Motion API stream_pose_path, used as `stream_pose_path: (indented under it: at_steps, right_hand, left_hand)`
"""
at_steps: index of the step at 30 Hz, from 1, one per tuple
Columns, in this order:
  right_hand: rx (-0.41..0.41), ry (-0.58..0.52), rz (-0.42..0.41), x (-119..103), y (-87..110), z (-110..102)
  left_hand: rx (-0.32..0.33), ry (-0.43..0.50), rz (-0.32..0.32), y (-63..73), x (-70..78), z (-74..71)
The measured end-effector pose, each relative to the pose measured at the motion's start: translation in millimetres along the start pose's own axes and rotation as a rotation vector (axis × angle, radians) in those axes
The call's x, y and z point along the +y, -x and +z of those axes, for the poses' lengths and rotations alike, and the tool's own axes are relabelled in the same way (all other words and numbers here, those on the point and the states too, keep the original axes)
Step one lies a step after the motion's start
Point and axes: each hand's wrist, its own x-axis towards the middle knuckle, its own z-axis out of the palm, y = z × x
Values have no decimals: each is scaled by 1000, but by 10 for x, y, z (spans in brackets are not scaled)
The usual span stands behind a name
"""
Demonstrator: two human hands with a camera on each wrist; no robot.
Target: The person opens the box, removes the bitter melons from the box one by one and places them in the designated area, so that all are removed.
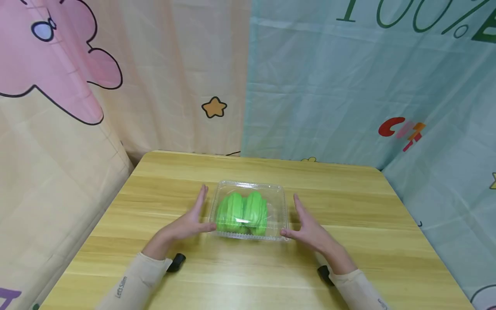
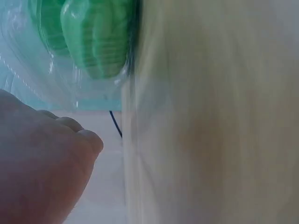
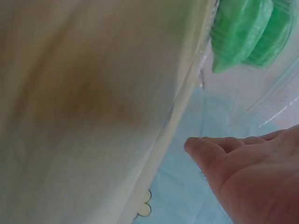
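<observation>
A clear plastic clamshell box (image 1: pixel 276 211) sits with its lid down on the wooden table, in the middle of the head view. Inside it lie bright green ridged pieces (image 1: pixel 242 211), grouped toward the box's left side. My left hand (image 1: pixel 190 224) is at the box's left side, fingers straight, thumb tip right at the front left corner. On the opposite side my right hand (image 1: pixel 310 230) has its fingers straight too, its thumb tip at the front right corner. Both wrist views show the green pieces (image 2: pixel 96 39) through the clear plastic (image 3: pixel 233 88), beyond the extended fingers.
The light wooden table (image 1: pixel 368 224) spreads around the box, its far edge close to the hanging curtains (image 1: pixel 310 94). Printed curtain cloth (image 1: pixel 50 172) also stands along the left side. A black wrist device (image 1: pixel 176 262) is on the left sleeve, another (image 1: pixel 324 275) on the right.
</observation>
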Motion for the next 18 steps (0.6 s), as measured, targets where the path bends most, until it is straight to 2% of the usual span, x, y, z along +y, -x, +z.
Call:
stream_pose_path:
  at_steps: [4,7,10,13,16,18]
  right_hand:
    - [-60,-127,74,-42,27,35]
    - [-116,-178,121,-82,45,86]
    - [-126,-176,142,-111,48,136]
    - [-96,-157,149,-124,39,174]
    - [-65,-141,144,-132,29,196]
    - [-63,-134,145,-138,23,202]
  left_hand:
    - [-30,64,5,9,-33,61]
    - [-46,122,-31,23,-19,88]
    - [-59,151,-83,42,-1,105]
    - [-76,90,-137,61,0,125]
    - [-70,-19,-177,64,-22,156]
    - [-56,-68,-184,58,-37,172]
